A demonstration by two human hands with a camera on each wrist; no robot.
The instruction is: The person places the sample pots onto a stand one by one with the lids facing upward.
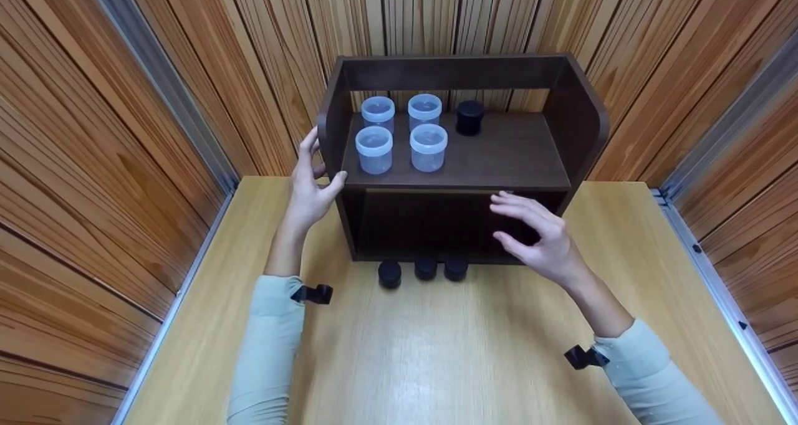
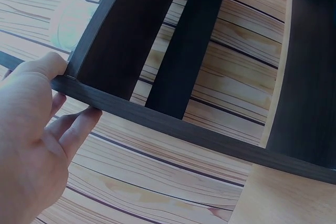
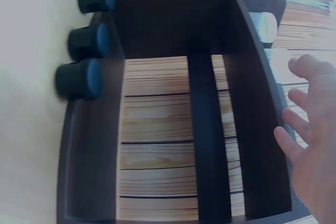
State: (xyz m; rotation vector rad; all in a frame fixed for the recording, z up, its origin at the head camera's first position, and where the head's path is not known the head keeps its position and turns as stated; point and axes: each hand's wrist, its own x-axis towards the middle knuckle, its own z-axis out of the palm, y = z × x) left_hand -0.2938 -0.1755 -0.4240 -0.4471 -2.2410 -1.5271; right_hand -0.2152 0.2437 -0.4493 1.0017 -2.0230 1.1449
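The left hand [image 1: 310, 191] of the person grips the dark brown, two-level wooden shelf [image 1: 508, 160] at its left side: the thumb lies at the front corner, where the upper board meets the side panel, and the fingers are on the outer face of this panel. The left forearm reaches almost straight forward. The right forearm comes slanting from the lower right, and the right hand [image 1: 541, 235] hangs before the right part of the shelf, near the front edge of the upper board, with its fingers spread and slightly bent, the thumb apart from them. On the left half of the upper board stand four translucent, round plastic jars [image 1: 428, 148] in two rows; whether their lids carry writing, I cannot tell. One black, round container [image 1: 469, 118] stands to the right of the back pair. Three more black, round containers [image 1: 426, 269] are on the light wooden table [image 1: 399, 344], just before the shelf.
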